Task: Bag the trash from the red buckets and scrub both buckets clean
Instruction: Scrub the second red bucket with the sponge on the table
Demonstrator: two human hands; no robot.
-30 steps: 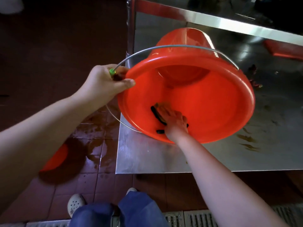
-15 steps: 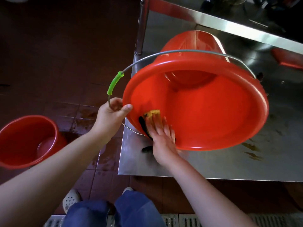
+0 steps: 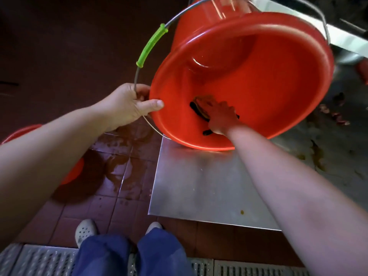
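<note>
A red bucket (image 3: 258, 80) lies tipped on its side on the corner of a steel table (image 3: 201, 186), its mouth facing me. My left hand (image 3: 129, 104) grips the bucket's left rim together with the wire handle, thumb on the rim. The handle's green grip (image 3: 152, 44) sticks up to the left. My right hand (image 3: 221, 118) is inside the bucket, pressing a yellow and dark scrubbing sponge (image 3: 201, 105) against the lower wall. A second red bucket (image 3: 73, 172) stands on the floor at the left, mostly hidden behind my left forearm.
Brown liquid is spilled on the red floor tiles (image 3: 123, 164) beside the table. Scraps and brown stains (image 3: 330, 114) lie on the table's right side. A metal drain grate (image 3: 239, 267) runs along the floor by my feet.
My right hand and sponge slid from the rim's left edge deeper onto the lower wall. The left hand stays on the rim and wire. The view dropped, so the floor bucket is hidden again.
</note>
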